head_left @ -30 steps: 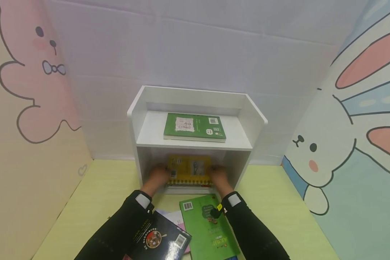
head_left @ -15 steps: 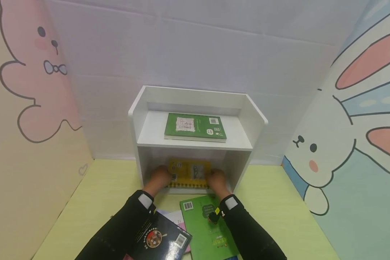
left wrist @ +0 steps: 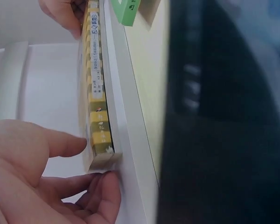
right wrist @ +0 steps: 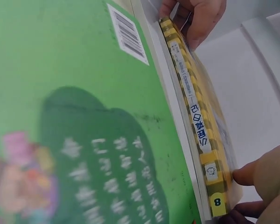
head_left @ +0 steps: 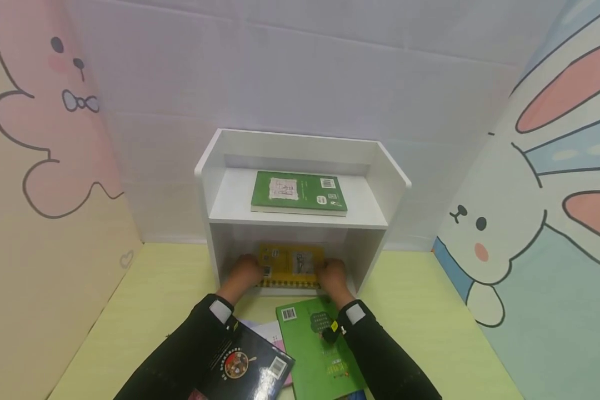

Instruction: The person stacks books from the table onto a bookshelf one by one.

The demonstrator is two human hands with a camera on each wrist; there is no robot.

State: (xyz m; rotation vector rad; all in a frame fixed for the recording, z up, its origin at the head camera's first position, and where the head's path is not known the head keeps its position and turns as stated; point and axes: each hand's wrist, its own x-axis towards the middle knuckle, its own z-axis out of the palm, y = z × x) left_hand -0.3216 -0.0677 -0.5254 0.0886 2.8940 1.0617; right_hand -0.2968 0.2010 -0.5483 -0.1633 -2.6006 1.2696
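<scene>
Work looked partial: dark-green book (head_left: 299, 193) shelved mid-frame; our left hand (head_left: 246, 272), right hand (head_left: 333, 276) pinched yellow checked-spine book (head_left: 289, 266) below; bright-green book (head_left: 311, 349), glossy black book (head_left: 260, 364) unshelved, bottom.

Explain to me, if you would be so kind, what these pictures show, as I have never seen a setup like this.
There is no machine arm here: a person's bare left hand and right hand do the work, in dark sleeves. The wide picture comes from a camera worn on the head, looking forward and down. The two closer ones come from a camera on each wrist, so each shows its own hand near the lens and the other hand farther off.

Both hands pinch a yellow book at its opposite ends, in the lower compartment of a white shelf. A green book lies on the upper level. On the pale yellow surface in front lie a dark book, a bright green book and something pale, partly hidden.
</scene>
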